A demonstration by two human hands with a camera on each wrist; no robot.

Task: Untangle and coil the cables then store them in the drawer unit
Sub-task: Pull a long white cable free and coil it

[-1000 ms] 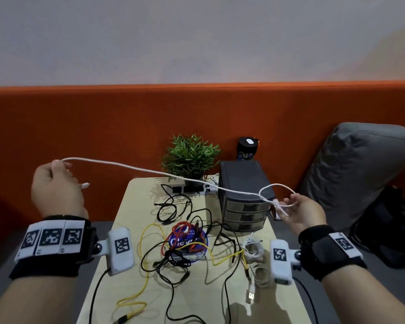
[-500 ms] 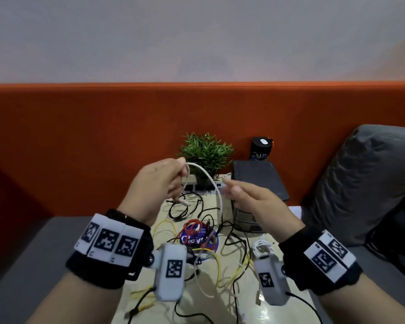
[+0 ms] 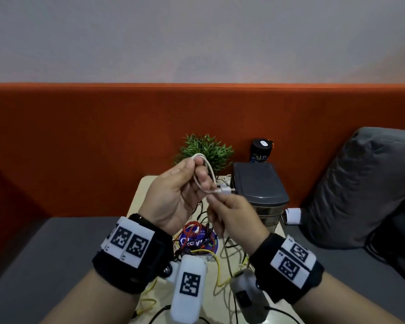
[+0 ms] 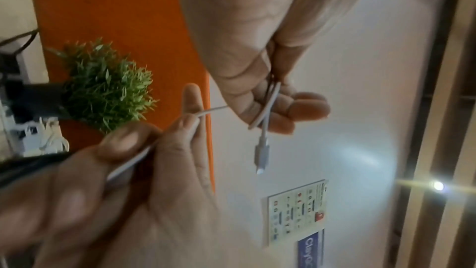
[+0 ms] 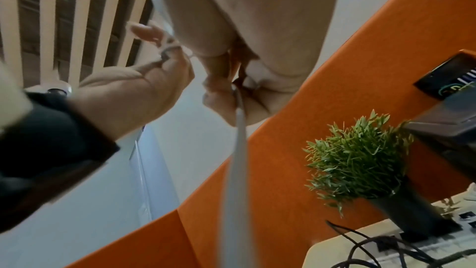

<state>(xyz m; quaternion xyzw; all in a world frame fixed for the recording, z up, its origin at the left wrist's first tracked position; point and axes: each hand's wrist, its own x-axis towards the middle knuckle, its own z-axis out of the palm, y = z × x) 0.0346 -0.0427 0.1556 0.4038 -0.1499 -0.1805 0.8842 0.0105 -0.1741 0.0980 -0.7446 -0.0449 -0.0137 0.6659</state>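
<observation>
A second ago the hands were spread wide with the white cable stretched between them; now they have come together in front of the chest, above the middle of the worktop [image 3: 140, 195], and the cable is doubled into a small loop.

The left hand [image 3: 175, 195] has its fingers [image 3: 200, 181] curled round the white cable [image 3: 209, 170], the loop arching over its fingertips. In the left wrist view a plug [image 4: 262, 155] dangles free below that grip. The right hand [image 3: 234, 218] pinches the same cable just beside the left, thumb and forefinger clamped together on it.

The cable looks thin, light and limp, with some springiness, so a loop would likely open if the grip slackens. It seems best held at the crossing of the turns, pinched flat, with each new turn fed by the other hand, and the stiff plug ends tucked last.

On the worktop below, the black, yellow and red cable tangle [image 3: 197, 239] lies unsorted. The drawer unit [image 3: 260, 185] stands at the far right, its drawers seemingly closed.
</observation>
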